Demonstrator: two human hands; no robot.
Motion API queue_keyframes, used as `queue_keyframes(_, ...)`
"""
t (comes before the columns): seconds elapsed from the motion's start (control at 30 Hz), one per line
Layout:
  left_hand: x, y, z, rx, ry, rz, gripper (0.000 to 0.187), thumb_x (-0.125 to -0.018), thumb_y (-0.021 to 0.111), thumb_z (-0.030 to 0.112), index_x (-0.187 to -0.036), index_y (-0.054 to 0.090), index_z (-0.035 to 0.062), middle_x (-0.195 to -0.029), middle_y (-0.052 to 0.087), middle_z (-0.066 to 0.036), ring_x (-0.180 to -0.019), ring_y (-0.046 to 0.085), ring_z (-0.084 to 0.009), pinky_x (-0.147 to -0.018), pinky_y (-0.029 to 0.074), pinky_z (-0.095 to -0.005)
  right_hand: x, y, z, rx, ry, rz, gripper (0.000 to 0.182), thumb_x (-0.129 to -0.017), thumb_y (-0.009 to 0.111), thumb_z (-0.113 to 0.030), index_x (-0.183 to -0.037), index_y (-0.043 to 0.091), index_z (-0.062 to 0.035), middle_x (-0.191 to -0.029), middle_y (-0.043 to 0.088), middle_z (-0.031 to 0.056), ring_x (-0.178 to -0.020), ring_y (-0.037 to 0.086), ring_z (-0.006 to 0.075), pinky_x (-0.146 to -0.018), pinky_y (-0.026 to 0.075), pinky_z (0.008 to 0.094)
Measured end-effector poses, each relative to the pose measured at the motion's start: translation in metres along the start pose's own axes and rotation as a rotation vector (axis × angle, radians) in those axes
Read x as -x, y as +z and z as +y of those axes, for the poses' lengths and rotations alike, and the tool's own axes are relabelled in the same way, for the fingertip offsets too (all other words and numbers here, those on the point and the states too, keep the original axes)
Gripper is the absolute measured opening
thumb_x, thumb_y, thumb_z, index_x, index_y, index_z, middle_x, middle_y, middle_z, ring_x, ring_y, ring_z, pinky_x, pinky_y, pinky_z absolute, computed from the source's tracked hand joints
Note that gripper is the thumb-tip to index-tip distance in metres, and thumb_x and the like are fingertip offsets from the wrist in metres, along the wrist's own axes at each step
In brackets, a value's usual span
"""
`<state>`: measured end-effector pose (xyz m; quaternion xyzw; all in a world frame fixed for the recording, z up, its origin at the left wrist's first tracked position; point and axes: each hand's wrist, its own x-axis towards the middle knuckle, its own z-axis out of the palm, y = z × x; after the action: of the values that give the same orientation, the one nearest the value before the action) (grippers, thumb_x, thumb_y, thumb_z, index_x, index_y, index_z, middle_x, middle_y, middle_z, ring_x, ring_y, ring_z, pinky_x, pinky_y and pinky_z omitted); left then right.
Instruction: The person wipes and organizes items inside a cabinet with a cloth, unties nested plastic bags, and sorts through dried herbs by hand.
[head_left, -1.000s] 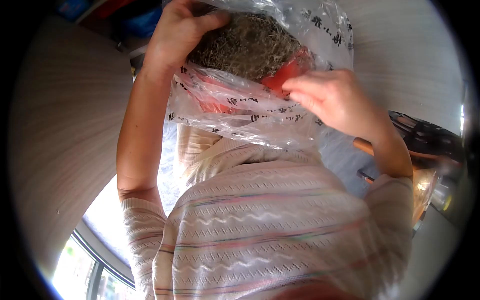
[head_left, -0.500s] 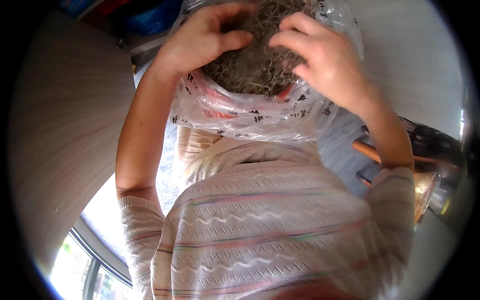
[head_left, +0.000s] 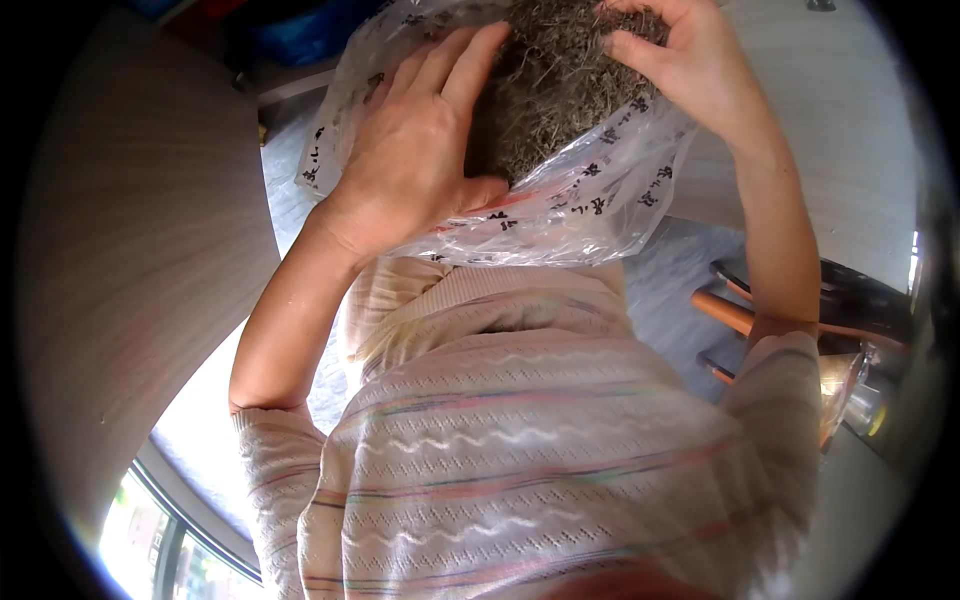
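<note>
A clear plastic bag (head_left: 600, 200) with black printed characters lies open in front of my body, with some red showing through it. Inside is a mass of dry, brownish plant material (head_left: 560, 90). My left hand (head_left: 420, 140) rests with spread fingers on the left inner side of the bag, against the dry material. At the upper right, my right hand (head_left: 690, 60) has thumb and fingers curled together at the edge of the material, pinching some of it.
A wooden panel (head_left: 140, 240) stands on the left, a pale surface (head_left: 840, 130) on the right. Dark items with an orange handle (head_left: 722, 312) and a clear container (head_left: 865, 408) are at the lower right. Something blue (head_left: 300, 38) is at the upper left.
My left hand has spread out and moved down against the bag's left side. My right hand has moved up and right. The bag's opening has shifted and tilted.
</note>
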<state>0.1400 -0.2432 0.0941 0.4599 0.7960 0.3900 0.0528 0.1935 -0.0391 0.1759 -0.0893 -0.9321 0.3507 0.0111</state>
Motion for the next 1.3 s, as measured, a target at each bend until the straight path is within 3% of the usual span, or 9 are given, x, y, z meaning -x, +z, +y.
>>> queue_keyframes(0.17, -0.012, 0.001, 0.022, -0.097, -0.031, 0.081, 0.087, -0.060, 0.079, 0.010, -0.135, 0.034, 0.0072, -0.121, 0.052, -0.016, -0.109, 0.052, -0.0303, -0.095, 0.042, -0.0378, 0.011, 0.014, -0.029, 0.242, 0.069, -0.036, 0.031, -0.073, 0.066, -0.010, -0.102, 0.058, -0.0025, -0.085, 0.063, 0.0155, -0.080, 0.062, 0.0235, -0.072, 0.047, 0.0304)
queue_keyframes(0.23, -0.023, 0.001, 0.012, -0.351, 0.072, 0.091, 0.080, -0.065, 0.074, 0.020, -0.130, 0.035, -0.0033, -0.107, 0.056, -0.018, -0.100, 0.055, -0.0309, -0.088, 0.044, -0.0373, 0.014, 0.015, -0.017, 0.172, -0.184, -0.091, 0.042, -0.074, 0.067, -0.012, -0.112, 0.052, -0.0025, -0.098, 0.061, 0.0171, -0.088, 0.061, 0.0230, -0.074, 0.048, 0.0307)
queue_keyframes(0.4, -0.036, -0.009, -0.010, 0.058, -0.065, 0.008, 0.070, -0.062, 0.071, 0.012, -0.125, 0.043, -0.0031, -0.106, 0.056, -0.023, -0.099, 0.056, -0.0337, -0.087, 0.044, -0.0366, 0.035, -0.003, -0.021, 0.166, -0.236, -0.033, 0.057, -0.075, 0.068, -0.017, -0.122, 0.043, -0.0012, -0.113, 0.053, 0.0202, -0.097, 0.058, 0.0278, -0.077, 0.048, 0.0352)
queue_keyframes(0.57, -0.042, -0.009, -0.022, 0.816, -0.225, 0.048, 0.049, -0.070, 0.059, -0.006, -0.118, 0.051, -0.0042, -0.102, 0.063, -0.015, -0.091, 0.059, -0.0175, -0.081, 0.046, -0.0274, 0.062, 0.004, -0.015, 0.359, -0.203, 0.153, 0.027, -0.073, 0.067, -0.007, -0.099, 0.058, -0.0069, -0.105, 0.059, 0.0058, -0.081, 0.062, 0.0194, -0.063, 0.048, 0.0298)
queue_keyframes(0.67, -0.044, -0.007, -0.036, 0.949, -0.310, -0.002, 0.053, -0.069, 0.068, 0.004, -0.119, 0.053, 0.0025, -0.115, 0.055, -0.020, -0.103, 0.055, -0.0263, -0.087, 0.045, -0.0370, 0.071, 0.004, -0.008, 0.430, -0.222, 0.036, 0.026, -0.073, 0.067, -0.010, -0.097, 0.056, -0.0064, -0.100, 0.060, 0.0064, -0.077, 0.061, 0.0242, -0.065, 0.048, 0.0349)
queue_keyframes(0.97, -0.041, -0.002, -0.048, 1.072, -0.287, -0.184, 0.033, -0.081, 0.063, 0.004, -0.112, 0.056, -0.0006, -0.098, 0.065, -0.007, -0.086, 0.061, -0.0128, -0.078, 0.049, -0.0261, 0.057, 0.009, 0.001, 0.319, -0.191, 0.186, 0.034, -0.074, 0.070, -0.020, -0.101, 0.055, -0.0058, -0.095, 0.061, 0.0087, -0.075, 0.063, 0.0220, -0.064, 0.050, 0.0336)
queue_keyframes(1.0, -0.040, -0.003, -0.042, 1.043, -0.311, -0.213, 0.032, -0.081, 0.063, 0.005, -0.112, 0.057, -0.0002, -0.098, 0.065, -0.007, -0.087, 0.060, -0.0127, -0.079, 0.049, -0.0260, 0.056, 0.008, -0.001, 0.408, -0.192, 0.116, 0.064, -0.069, 0.075, -0.015, -0.125, 0.045, -0.0127, -0.110, 0.057, 0.0065, -0.084, 0.061, 0.0168, -0.055, 0.047, 0.0255)
queue_keyframes(1.07, -0.039, -0.001, -0.040, 1.002, -0.302, -0.284, 0.031, -0.082, 0.064, 0.008, -0.111, 0.058, 0.0005, -0.099, 0.065, -0.006, -0.088, 0.060, -0.0122, -0.080, 0.048, -0.0262, 0.041, 0.009, -0.013, 0.668, -0.140, 0.015, 0.057, -0.071, 0.071, -0.016, -0.122, 0.046, -0.0066, -0.108, 0.055, 0.0143, -0.090, 0.059, 0.0252, -0.072, 0.047, 0.0332)
queue_keyframes(1.3, -0.037, 0.000, -0.041, 1.000, -0.246, -0.437, 0.035, -0.083, 0.065, 0.016, -0.113, 0.057, 0.0002, -0.103, 0.063, -0.005, -0.093, 0.056, -0.0115, -0.084, 0.044, -0.0255, 0.027, 0.009, 0.018, 0.500, -0.274, -0.018, 0.043, -0.068, 0.071, -0.012, -0.107, 0.055, -0.0047, -0.090, 0.058, 0.0115, -0.076, 0.057, 0.0290, -0.065, 0.046, 0.0382)
